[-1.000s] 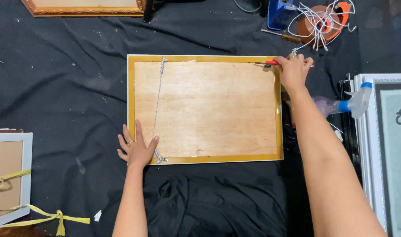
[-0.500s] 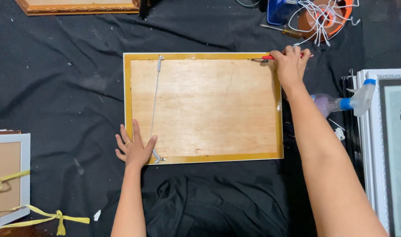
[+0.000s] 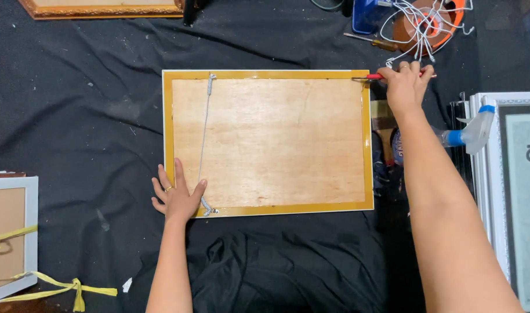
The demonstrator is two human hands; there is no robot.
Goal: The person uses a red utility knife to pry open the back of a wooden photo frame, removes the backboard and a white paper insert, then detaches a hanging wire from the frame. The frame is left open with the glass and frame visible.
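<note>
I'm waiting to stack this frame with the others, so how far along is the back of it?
Done: yellow tape borders the wooden backing board on all four sides, and a hanging cord runs down its left part. In hand: the right hand works a red-handled tool at the top right corner while the left hand presses the lower left edge. Left: that corner, seemingly; the frame lies face down.

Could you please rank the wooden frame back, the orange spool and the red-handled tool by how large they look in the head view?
1. The wooden frame back, by far the largest.
2. The orange spool, partly cut off at the top edge.
3. The red-handled tool, mostly hidden under the right hand.
</note>
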